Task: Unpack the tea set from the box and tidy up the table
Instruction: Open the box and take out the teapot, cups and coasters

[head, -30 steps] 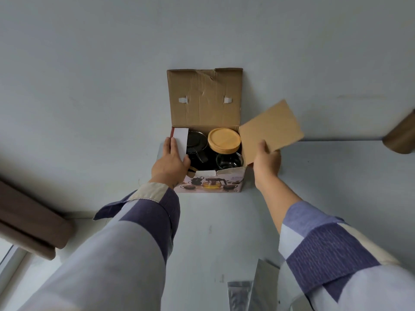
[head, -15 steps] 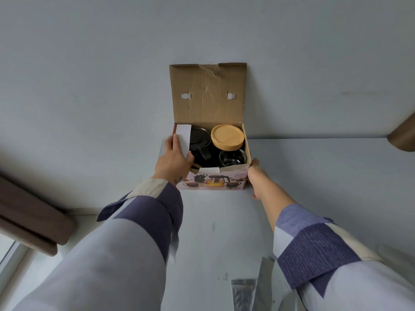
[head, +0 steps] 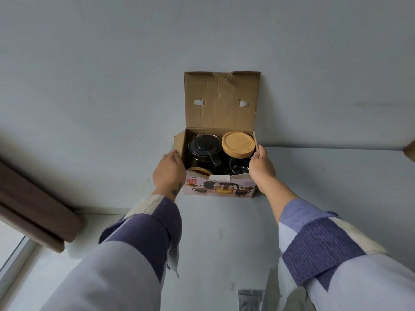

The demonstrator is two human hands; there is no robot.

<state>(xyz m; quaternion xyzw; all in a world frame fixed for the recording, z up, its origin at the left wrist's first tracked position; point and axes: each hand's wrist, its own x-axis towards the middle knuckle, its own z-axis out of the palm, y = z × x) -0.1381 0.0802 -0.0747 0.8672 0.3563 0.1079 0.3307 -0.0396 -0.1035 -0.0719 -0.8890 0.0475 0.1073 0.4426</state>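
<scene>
An open cardboard tea-set box [head: 219,190] stands on the grey table against the wall, its lid flap upright. Inside sit a glass teapot with a black lid [head: 204,146], a round wooden lid [head: 238,142], a glass cup [head: 239,166] and the edge of a second wooden piece [head: 198,170]. My left hand [head: 168,170] is at the box's left side, fingers curled on the folded-out side flap. On the right wall rests my right hand [head: 261,167], gripping it with the thumb on the top edge.
Silver foil pouches [head: 250,299] lie on the table near my body. A dark brown wooden bar [head: 33,209] juts in at the left, above a window sill. A brown object [head: 409,150] shows at the right edge.
The loose cardboard sheet my right hand held is gone from view, and that hand moved to the box's right wall. My left hand folded the left flap outward, uncovering the teapot.
</scene>
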